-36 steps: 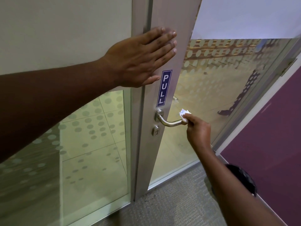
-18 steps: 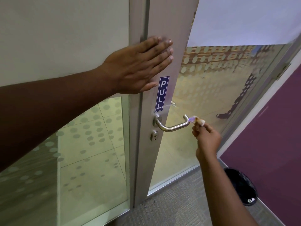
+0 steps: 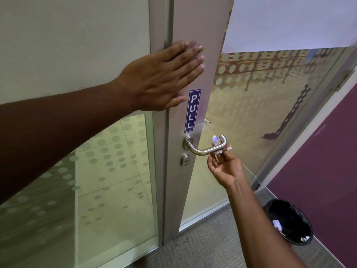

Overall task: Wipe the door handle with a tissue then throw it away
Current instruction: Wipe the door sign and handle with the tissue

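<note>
Left hand (image 3: 160, 82) flat, fingers spread, pressed on the door frame (image 3: 195, 60) above the blue PULL sign (image 3: 192, 111). Right hand (image 3: 226, 169) pinching a crumpled tissue (image 3: 217, 141) against the steel door handle (image 3: 207, 148), seemingly wrapped round its outer end. Black-lined bin (image 3: 287, 221) on carpet, lower right.

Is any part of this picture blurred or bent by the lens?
Head view: the left hand has soft, smeared fingertips; the tissue at the door handle is blurry; the door frame lines lean from the wide-angle lens.

Head view, angled down, near door handle (image 3: 206, 148)
</note>
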